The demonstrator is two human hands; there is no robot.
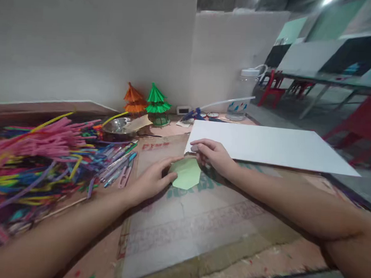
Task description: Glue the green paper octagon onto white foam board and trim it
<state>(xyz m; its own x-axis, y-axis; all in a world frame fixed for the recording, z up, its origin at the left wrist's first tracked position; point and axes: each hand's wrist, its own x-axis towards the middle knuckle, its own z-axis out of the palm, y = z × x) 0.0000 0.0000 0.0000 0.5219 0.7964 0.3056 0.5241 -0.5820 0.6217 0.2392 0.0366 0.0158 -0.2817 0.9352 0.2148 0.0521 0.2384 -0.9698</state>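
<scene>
A light green piece of paper (pixel 187 174) with angled corners lies on the printed sheet in the middle of the table. My left hand (pixel 150 179) holds it at its left side, thumb on the near left edge and fingers along the top. Above the paper's right corner, my right hand (pixel 214 157) is closed in a pinch on a small grey piece (pixel 194 148), perhaps an eraser; its exact kind is too small to tell. Right of the paper, the right hand's lower fingers are partly in shadow.
A white board (pixel 275 145) lies behind my right arm. Bundles of coloured pipe cleaners (pixel 45 144) and several pens (pixel 117 166) fill the left. At the back stand a metal bowl (pixel 116 127), orange (pixel 134 98) and green (pixel 158 99) tree figures, a glue gun (pixel 194 113) and a plastic bottle (pixel 242 92).
</scene>
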